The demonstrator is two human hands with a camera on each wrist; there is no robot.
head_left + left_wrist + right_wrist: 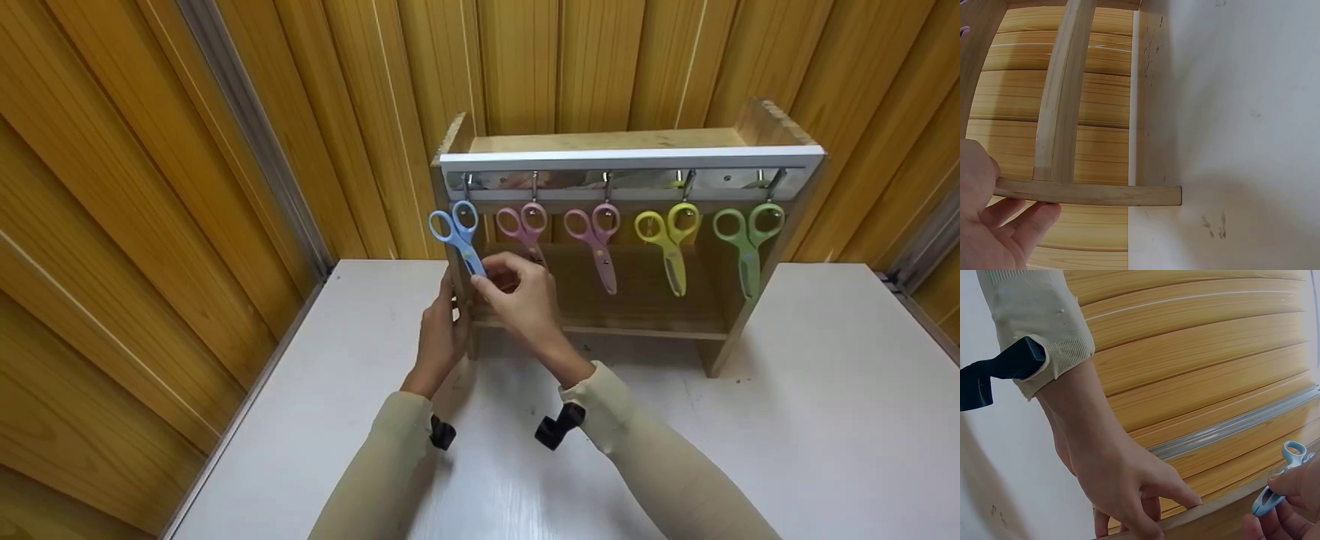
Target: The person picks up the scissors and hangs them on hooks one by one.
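Observation:
Blue scissors (460, 240) are at the leftmost hook of a wooden rack (637, 330), handles up; whether the ring sits on the hook I cannot tell. My right hand (529, 296) pinches their blade end between thumb and fingers, also visible in the right wrist view. Around the front edge of the rack's left side panel, my left hand (441, 337) grips the wood, thumb on one side and fingers on the other. Just right of the blue pair hang pink scissors (529, 238), their tip partly behind my right hand.
More pink scissors (600, 244), yellow scissors (673, 244) and green scissors (748, 244) hang along the metal hook strip (570, 180). The rack stands on a white table (360, 330) near wood-patterned walls (592, 67). A metal rail (255, 127) runs down the left corner.

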